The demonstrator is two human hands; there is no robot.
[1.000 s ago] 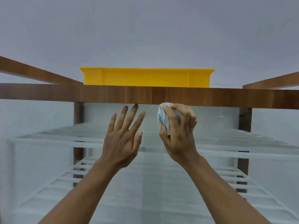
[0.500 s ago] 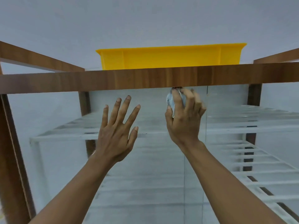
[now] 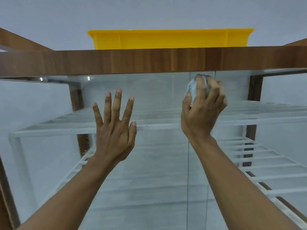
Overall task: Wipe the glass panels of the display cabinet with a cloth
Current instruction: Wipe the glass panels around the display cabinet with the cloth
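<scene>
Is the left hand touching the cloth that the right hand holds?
Apart. The head view shows the left hand spread open, with a wide stretch of glass panel between it and the cloth balled in the right hand.

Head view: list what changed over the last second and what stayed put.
The right hand, gripping the balled cloth, slid rightward along the glass panel just under the wooden top rail, away from the left hand, from beneath the middle of the yellow tub toward its right end. Nothing was taken up or let go. The left hand stayed spread flat on the glass; the tub stayed on top.
</scene>
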